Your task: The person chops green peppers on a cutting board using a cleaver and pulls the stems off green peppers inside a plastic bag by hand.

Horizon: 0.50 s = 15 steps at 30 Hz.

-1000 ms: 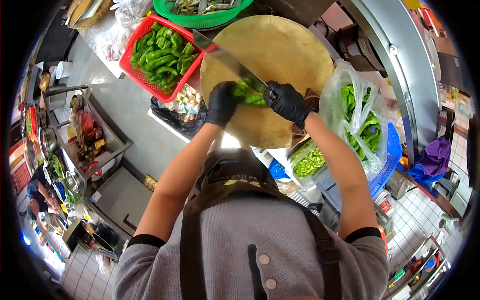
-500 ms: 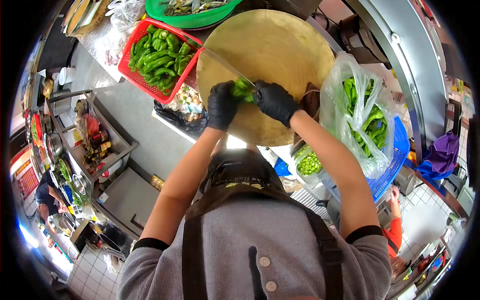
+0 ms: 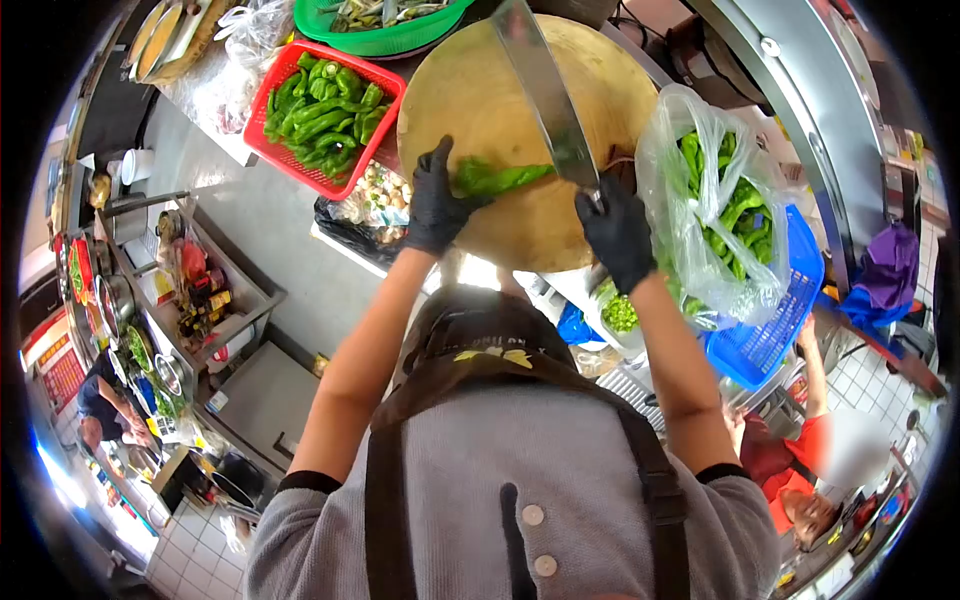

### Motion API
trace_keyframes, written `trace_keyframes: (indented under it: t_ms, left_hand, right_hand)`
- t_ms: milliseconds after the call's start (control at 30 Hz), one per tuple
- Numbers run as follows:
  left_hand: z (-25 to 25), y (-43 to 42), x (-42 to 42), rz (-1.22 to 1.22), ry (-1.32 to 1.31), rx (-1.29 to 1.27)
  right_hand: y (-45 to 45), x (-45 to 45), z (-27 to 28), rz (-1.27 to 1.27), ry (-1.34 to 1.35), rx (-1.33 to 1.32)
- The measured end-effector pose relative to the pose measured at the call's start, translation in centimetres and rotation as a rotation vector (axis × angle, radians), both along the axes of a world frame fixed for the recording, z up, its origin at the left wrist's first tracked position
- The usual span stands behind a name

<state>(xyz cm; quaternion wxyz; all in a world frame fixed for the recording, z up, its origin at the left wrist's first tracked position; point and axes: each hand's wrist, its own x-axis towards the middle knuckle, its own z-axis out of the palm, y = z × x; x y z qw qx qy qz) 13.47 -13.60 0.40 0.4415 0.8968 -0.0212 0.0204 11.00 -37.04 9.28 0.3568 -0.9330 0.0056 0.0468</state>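
On the round wooden chopping board [image 3: 480, 90], green peppers [image 3: 500, 178] lie near the middle, slightly blurred. My left hand [image 3: 437, 203], in a black glove, is at their left end with thumb and fingers apart. The handle of a broad cleaver [image 3: 545, 90] is in my gloved right hand [image 3: 614, 230], at the board's right side. Its blade points up and to the left, clear of the peppers. A red basket [image 3: 262, 150] of whole green peppers [image 3: 318, 112] stands left of the board.
Right of the board are a clear plastic bag [image 3: 660, 160] of green peppers and a blue basket [image 3: 765, 340]. A green basket [image 3: 375, 42] is at the top. Chopped green pieces [image 3: 620, 313] sit below the board. A person in red [image 3: 800, 470] is at lower right.
My right hand has moved right with the cleaver, away from the peppers, and the blade has swung upright. My left hand has opened beside the peppers. The person in red has come further into view.
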Motion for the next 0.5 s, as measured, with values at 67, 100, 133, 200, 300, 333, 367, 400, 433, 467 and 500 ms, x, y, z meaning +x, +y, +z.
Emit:
trace_keyframes:
  t_ms: [67,100,133,200,300,333,367,400,433,467,500]
  left_hand:
    - [-0.7,1.2,1.1,-0.224,-0.071,0.051]
    - [-1.0,1.5,1.6,-0.339,-0.113,0.073]
    - [-1.0,1.5,1.8,-0.386,-0.041,0.047]
    - [-2.0,1.4,1.8,-0.369,-0.028,0.096]
    - [-2.7,1.1,0.9,-0.31,-0.035,0.103]
    - [-2.7,1.1,0.8,-0.284,-0.046,0.096]
    - [-2.8,1.1,0.6,-0.287,-0.081,0.082]
    - [-2.8,1.4,0.4,-0.29,-0.116,0.07]
    - [-2.8,1.5,0.5,-0.292,-0.154,0.057]
    - [-2.9,1.5,0.7,-0.312,-0.165,0.06]
    - [-2.7,1.6,0.7,-0.337,-0.169,0.066]
  right_hand:
    - [1.1,-3.8,2.1,-0.066,0.212,0.012]
    - [2.0,-5.3,3.0,-0.094,0.366,0.041]
    - [2.7,-7.1,2.4,-0.095,0.344,0.03]
    - [4.3,-10.3,0.8,-0.124,0.312,0.042]
    - [6.3,-13.2,-0.2,-0.181,0.293,0.091]
    - [6.6,-13.8,-0.2,-0.185,0.328,0.054]
    - [6.9,-14.3,0.0,-0.189,0.362,0.015]
    - [7.2,-14.8,0.1,-0.191,0.326,-0.018]
    - [7.4,-15.3,0.1,-0.193,0.287,-0.053]
    - [7.4,-15.4,0.0,-0.195,0.244,-0.09]
    - [7.5,-15.6,-0.2,-0.174,0.254,-0.111]
